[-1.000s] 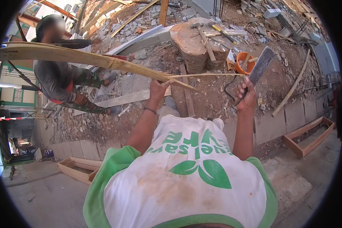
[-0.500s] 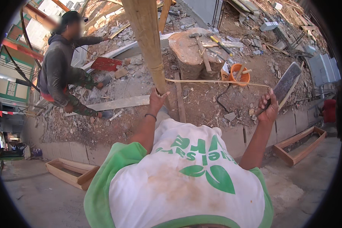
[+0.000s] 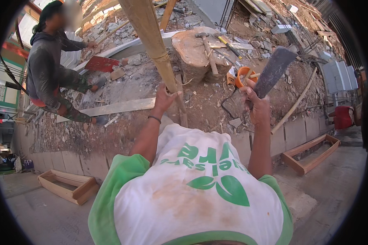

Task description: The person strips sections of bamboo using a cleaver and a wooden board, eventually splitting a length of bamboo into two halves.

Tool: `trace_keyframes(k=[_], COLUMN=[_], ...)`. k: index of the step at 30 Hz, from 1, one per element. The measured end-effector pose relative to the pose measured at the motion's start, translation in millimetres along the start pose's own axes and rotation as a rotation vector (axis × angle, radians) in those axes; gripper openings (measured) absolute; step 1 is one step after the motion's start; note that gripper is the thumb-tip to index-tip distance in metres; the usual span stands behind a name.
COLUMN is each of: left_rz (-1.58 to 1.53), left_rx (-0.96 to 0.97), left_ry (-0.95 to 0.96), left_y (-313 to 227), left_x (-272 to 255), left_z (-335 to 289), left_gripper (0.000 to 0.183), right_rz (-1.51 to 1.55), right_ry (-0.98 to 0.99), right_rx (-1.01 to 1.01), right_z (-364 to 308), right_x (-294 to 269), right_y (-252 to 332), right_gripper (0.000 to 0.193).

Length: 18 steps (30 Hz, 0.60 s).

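A bamboo pole slants from the top of the view down toward me, and my left hand is closed around its lower end. My right hand grips a machete with a broad, dark blade raised up to the right, apart from the pole. A thin curled sliver shows beside the pole, above my left hand. Beyond my hands stands a tree stump with a hammer and a yellow-and-black-handled tool on it.
An orange bucket sits right of the stump. At the left a co-worker stands by a red shovel blade. Wooden frames lie on the concrete at both sides. Rubble and planks cover the ground; a long stick lies right.
My right hand has brought the machete leftward and turned its blade. The long thin strip that stretched from the pole to the right no longer shows. My view has shifted slightly right.
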State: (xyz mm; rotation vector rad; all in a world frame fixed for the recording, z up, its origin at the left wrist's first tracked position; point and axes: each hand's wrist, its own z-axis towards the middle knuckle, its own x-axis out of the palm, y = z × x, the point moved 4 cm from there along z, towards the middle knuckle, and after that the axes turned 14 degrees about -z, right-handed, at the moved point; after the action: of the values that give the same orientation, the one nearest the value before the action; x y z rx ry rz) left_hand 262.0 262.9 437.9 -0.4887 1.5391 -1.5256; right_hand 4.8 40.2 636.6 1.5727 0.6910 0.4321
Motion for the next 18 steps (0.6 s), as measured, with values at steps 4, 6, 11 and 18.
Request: trace_keyframes(k=[4,6,11,18], left_rz=[-0.084,-0.077,-0.183,-0.127], left_rx=[-0.016,0.035,-0.049,-0.082], left_ry=[0.167,0.227,0.419,0.479], left_y=[-38.6,-50.1,-70.2,-118.3], left_x=[19.3,21.3,39.9,45.9], left_z=[21.0,22.4,28.9,29.6], left_gripper=[0.070,0.071,0.066,0.062], right_rz=[0.006,-0.109,0.028,-0.267], right_ry=[0.239,0.291,0.403,0.199], right_rx=[0.082,0.008,-0.028,-0.197], right_z=[29.5,37.2,52.0,40.5], right_x=[59.2,91.5,128.5,108.4], right_y=[-28.8,-27.5,-61.5,-27.3], right_gripper=[0.029,0.033,0.035,0.027])
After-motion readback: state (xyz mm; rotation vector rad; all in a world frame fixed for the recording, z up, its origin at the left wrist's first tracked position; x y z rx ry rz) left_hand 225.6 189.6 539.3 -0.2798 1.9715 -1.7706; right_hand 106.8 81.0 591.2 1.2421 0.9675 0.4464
